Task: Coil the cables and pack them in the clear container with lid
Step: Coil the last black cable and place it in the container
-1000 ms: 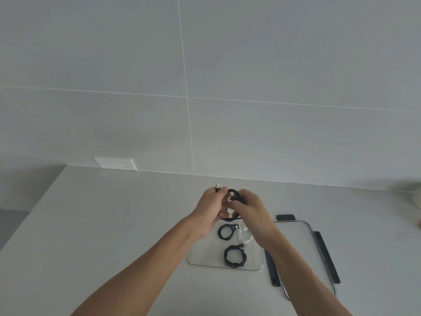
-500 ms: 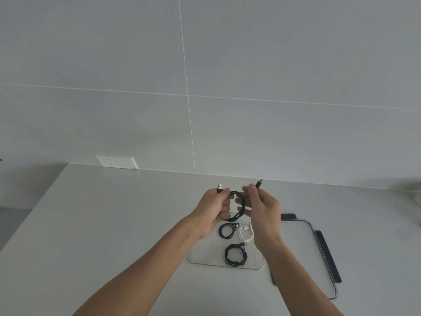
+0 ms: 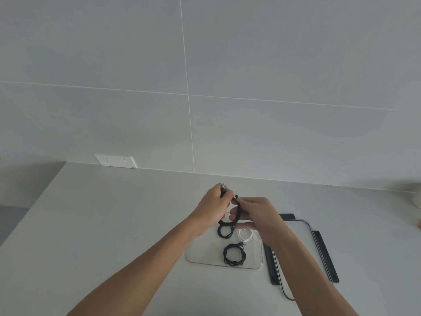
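The black cable point(image 3: 237, 213) looks light, bendy, springy; left hand point(image 3: 215, 207) grips its plug end; right hand point(image 3: 257, 212) pinches the loop.

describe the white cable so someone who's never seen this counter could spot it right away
On the pale counter sits a clear container, just below the hands. The white cable lies coiled in its far right part. It is the only white coil; the two beside it are black.

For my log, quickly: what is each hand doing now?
Left hand: grips the black cable near its plug.
Right hand: pinches the same cable's loop.
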### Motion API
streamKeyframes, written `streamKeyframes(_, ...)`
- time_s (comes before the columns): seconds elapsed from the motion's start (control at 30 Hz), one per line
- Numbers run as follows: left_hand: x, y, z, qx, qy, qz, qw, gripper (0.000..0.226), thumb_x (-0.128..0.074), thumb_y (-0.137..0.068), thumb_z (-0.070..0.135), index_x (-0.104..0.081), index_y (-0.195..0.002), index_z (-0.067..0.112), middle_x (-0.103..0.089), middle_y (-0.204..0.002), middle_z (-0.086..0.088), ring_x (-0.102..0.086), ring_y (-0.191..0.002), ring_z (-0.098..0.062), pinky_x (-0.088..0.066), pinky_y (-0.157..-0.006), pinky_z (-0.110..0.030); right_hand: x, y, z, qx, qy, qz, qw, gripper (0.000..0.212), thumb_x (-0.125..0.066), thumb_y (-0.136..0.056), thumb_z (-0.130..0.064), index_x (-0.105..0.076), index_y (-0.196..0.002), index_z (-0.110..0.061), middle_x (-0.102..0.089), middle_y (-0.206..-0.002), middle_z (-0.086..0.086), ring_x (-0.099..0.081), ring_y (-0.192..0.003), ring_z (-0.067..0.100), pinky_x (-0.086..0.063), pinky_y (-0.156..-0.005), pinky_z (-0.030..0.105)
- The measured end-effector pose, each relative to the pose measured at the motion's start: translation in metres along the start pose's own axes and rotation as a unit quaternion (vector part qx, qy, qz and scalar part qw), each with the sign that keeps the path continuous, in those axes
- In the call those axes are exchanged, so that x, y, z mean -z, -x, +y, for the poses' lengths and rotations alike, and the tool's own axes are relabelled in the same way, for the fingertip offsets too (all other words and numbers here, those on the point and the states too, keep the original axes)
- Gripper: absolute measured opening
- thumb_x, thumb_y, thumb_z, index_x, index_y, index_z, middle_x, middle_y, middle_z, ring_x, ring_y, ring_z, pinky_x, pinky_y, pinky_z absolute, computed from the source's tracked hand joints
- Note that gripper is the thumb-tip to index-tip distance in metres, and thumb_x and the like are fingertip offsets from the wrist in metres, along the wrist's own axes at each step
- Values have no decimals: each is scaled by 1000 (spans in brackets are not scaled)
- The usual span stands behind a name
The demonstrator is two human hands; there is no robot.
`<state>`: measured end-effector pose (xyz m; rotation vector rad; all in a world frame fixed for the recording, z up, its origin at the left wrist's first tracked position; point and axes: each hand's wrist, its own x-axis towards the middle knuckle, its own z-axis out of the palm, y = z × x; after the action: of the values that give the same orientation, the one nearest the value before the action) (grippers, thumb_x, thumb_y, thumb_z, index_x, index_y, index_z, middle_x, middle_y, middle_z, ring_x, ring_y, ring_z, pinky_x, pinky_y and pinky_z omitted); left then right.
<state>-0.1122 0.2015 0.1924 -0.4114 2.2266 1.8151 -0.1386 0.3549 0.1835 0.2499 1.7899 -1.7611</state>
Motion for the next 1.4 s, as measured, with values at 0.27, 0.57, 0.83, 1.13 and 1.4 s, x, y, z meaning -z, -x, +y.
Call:
streamKeyframes(0.27, 8, -3, -3, -59, -47, 11, 997, 19, -48, -100, 40, -53, -95, 22, -51, -76, 8, -43, -64, -13, -42, -66, -35, 8, 2, -2, -18, -60, -126, 990, 16, -55, -103, -6, -63, -112, 4, -73, -92, 19, -74, -84, 29, -62, -78, 43)
streamKeyframes(0.57, 9, 0, 3, -79, -8, 9, 997, 20, -52, -101, 33, -53, -91, 15, -49, -70, 7, -43, -65, -16, -41, -61, -32, 9, 2, 4, 17, -95, -157, 983, 23, -51, -103, -2, -70, -113, 7, -68, -89, 15, -72, -84, 30, -60, -81, 38)
streamKeyframes(0.83, 10, 11, 3, -193, -97, 39, 976, 14, -49, -105, 32, -53, -98, 21, -51, -72, 1, -44, -59, -9, -43, -62, -23, 13, 1, -2, 52, 26, -151, 987, 20, -58, -102, -7, -72, -110, 5, -70, -89, 12, -75, -88, 30, -58, -91, 38)
streamKeyframes(1.13, 12, -3, -1, -131, -65, 40, 988, 18, -51, -104, 36, -56, -98, 19, -58, -73, 3, -47, -60, -9, -42, -62, -23, 0, 7, 4, 135, -94, -147, 975, 33, -53, -92, -8, -70, -118, 2, -65, -94, 16, -65, -87, 33, -55, -96, 51)
streamKeyframes(1.4, 4, 0, -7, -115, -88, 45, 988, 19, -46, -106, 36, -51, -107, 17, -60, -77, 9, -49, -58, -4, -41, -58, -17, -22, 11, 20, 269, 331, 92, 900, 19, -58, -99, -15, -47, -115, -18, -75, -88, -1, -70, -85, 28, -56, -74, 47)
